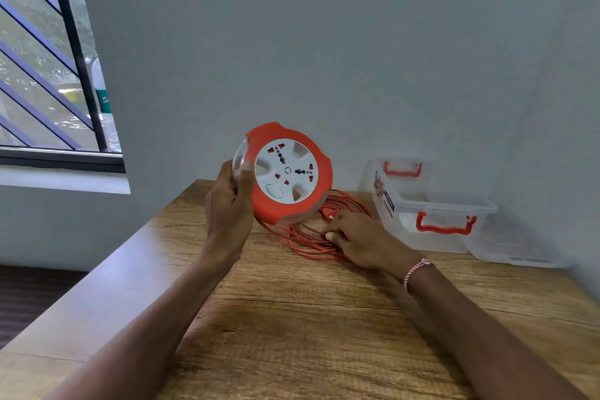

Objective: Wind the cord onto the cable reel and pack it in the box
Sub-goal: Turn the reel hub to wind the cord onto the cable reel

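Wood-grain table (292,318) pushed into a grey corner, with a barred window (48,75) on the left. A person's left hand (229,204) holds a round orange-and-white cable reel (290,172) upright above the table, fingers closed round its rim and thumb pressed on its front edge. Beneath it the orange cord (302,237) lies in loose loops on the wood, none of it visibly wound yet. The right hand (360,239) rests on the loops, fingers curled onto the strands, just beside the plug (329,214); whether it actually pinches one I cannot tell.

To wind well, it seems wise to keep the reel steady and feed the cord under light tension, freeing one loop at a time so nothing knots.

Count: one reel, one cord, one plug, one open clear box (428,204) with two orange handles, and one clear lid (513,247) lying beside it.
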Available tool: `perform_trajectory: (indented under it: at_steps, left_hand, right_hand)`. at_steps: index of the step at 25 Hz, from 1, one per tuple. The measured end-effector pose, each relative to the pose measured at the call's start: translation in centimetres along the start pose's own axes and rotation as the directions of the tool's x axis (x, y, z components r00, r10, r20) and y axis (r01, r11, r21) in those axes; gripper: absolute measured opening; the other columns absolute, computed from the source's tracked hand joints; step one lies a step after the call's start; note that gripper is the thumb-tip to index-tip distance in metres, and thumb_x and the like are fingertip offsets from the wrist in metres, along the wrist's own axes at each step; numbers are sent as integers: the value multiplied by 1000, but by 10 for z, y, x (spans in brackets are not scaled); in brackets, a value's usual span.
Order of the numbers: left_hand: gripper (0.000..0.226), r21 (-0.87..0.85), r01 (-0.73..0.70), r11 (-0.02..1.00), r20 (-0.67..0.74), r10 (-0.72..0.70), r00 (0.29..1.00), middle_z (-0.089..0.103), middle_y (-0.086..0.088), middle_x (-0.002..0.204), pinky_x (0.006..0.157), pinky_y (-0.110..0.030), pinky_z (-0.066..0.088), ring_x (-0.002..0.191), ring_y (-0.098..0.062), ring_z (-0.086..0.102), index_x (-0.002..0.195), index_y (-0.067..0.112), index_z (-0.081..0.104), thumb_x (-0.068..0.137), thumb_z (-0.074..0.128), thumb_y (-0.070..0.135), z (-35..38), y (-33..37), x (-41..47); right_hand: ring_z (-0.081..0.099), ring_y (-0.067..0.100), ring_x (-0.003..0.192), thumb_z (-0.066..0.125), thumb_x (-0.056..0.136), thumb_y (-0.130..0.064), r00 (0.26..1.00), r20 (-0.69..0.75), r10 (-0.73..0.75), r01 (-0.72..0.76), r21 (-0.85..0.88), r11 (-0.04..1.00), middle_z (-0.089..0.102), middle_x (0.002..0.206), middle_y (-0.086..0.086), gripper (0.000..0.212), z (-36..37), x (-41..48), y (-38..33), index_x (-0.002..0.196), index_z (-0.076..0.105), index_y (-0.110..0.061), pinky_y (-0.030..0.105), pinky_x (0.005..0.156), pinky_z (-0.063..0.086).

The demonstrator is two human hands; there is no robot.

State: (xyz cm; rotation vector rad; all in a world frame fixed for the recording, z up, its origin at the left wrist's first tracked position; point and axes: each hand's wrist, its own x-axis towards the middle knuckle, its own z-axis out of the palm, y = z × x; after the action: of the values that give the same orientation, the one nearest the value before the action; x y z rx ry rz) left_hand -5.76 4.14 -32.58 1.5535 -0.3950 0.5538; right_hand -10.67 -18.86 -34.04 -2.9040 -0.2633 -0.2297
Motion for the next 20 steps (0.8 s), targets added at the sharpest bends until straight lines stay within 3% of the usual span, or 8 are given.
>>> perform_trajectory:
  at_steps: [3,6,10,12,14,17,19,20]
  left_hand:
    - [18,-4,12,1000,1,-12,1000,76,23,92,68,-43,66,86,-7,77,102,56,62,109,45,54,-1,0,1]
    - [22,-12,22,1000,2,-22,1000,77,9,92,67,-43,62,83,-13,76,100,48,63,107,46,59,-3,1,1]
    - [39,-48,28,998,6,-28,1000,76,-10,97,72,-61,62,93,-36,76,108,33,67,100,46,65,-6,1,2]
    - [50,-66,45,997,6,-44,999,74,-15,94,68,-58,59,87,-38,75,110,25,67,96,46,69,-6,0,3]
    - [57,-79,57,995,6,-57,998,69,-13,85,64,-50,53,76,-30,68,110,19,67,94,47,70,-6,0,3]
    - [60,-83,68,994,11,-68,998,66,0,76,58,-40,49,69,-18,64,110,14,68,94,47,68,-5,-3,3]
    - [51,-63,65,996,13,-64,998,64,9,69,51,-29,46,62,-9,61,107,16,68,99,48,63,-4,-4,3]
    - [44,-54,63,997,19,-62,998,64,11,66,49,-25,44,59,-5,60,105,19,68,103,48,58,-4,-4,2]
  right_hand:
    - [54,2,101,59,102,-23,997,32,-71,70,30,997,64,103,-8,25,-7,-3,0,121,75,-23,32,91,42]
    - [50,1,127,68,97,-19,983,117,-141,133,78,988,72,119,-9,27,-18,-10,-1,124,75,-22,32,109,40]
    - [60,-6,92,76,91,-18,937,246,-248,199,205,958,70,100,-18,25,-28,-20,-11,116,79,-20,10,83,43]
    - [62,-8,88,80,87,-19,909,284,-304,237,247,939,74,103,-11,25,-31,-25,-20,112,80,-20,4,76,40]
    - [65,-7,89,84,83,-20,880,305,-364,273,304,913,77,105,-6,29,-33,-29,-29,111,81,-17,6,77,43]
    - [73,8,89,84,83,-24,843,351,-407,252,412,876,80,102,-3,31,-39,-34,-39,113,80,-19,29,85,54]
    - [71,12,72,80,88,-32,866,285,-412,238,490,838,80,89,-3,24,-45,-37,-40,110,81,-22,33,70,54]
    - [68,10,64,78,89,-37,911,155,-382,255,517,817,79,81,-5,20,-47,-37,-40,103,82,-23,29,62,52]
